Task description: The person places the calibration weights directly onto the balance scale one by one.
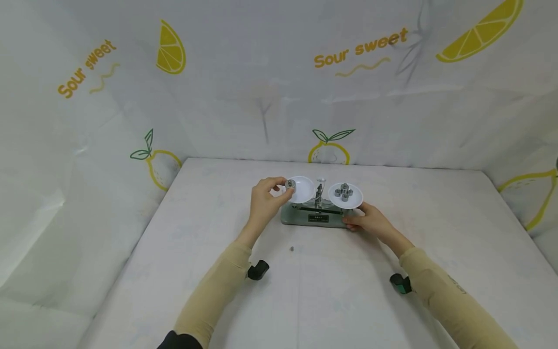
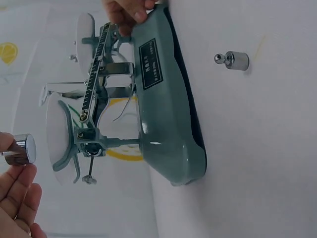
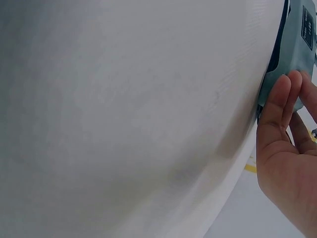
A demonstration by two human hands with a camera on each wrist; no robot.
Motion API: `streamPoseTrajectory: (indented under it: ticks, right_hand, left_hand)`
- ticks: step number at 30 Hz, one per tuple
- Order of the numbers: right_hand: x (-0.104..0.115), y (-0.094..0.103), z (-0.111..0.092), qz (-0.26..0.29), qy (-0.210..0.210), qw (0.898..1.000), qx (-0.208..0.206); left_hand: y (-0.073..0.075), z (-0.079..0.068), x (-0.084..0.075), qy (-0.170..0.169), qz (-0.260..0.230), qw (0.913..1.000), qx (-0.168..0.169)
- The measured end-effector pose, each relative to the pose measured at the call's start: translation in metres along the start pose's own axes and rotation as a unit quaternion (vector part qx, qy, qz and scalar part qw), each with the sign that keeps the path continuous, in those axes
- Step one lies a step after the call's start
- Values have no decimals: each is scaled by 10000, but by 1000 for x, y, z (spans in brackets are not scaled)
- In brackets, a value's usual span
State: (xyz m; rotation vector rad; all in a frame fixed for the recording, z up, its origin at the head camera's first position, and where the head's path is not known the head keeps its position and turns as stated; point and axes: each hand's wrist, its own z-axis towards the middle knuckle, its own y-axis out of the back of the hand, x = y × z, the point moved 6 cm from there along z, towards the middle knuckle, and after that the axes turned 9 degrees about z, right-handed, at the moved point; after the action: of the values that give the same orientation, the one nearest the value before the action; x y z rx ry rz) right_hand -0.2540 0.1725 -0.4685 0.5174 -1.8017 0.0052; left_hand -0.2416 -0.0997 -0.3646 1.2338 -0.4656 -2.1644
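A green balance scale with two white pans stands on the table. My left hand pinches a large cylindrical metal weight between thumb and fingers, at the outer edge of the left pan; in the left wrist view it is apart from the pan. Several metal weights stand together on the right pan. My right hand grips the right end of the scale's base, its fingers lying against the green front face in the right wrist view.
One small knobbed weight lies on its side on the white tabletop in front of the scale. Behind the table hangs a white sheet printed with lemons and lettering.
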Motion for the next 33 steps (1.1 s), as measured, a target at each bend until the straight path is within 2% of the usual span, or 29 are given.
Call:
streamPoseTrajectory:
  ticks: [7, 16, 22, 33]
  right_hand:
    - [-2, 0, 0, -39, -13, 10000, 51]
    - [-4, 1, 1, -190, -20, 9998, -38]
    - [-3, 1, 0, -188, -47, 9998, -68]
    - [-1, 1, 1, -259, 59, 9996, -60]
  left_hand:
    - [-14, 9, -4, -37, 192, 9998, 80]
    - [-27, 19, -3, 60, 841, 9955, 426]
    - [-34, 22, 0, 92, 1060, 9926, 590]
    - [-33, 24, 2, 187, 1245, 9897, 673]
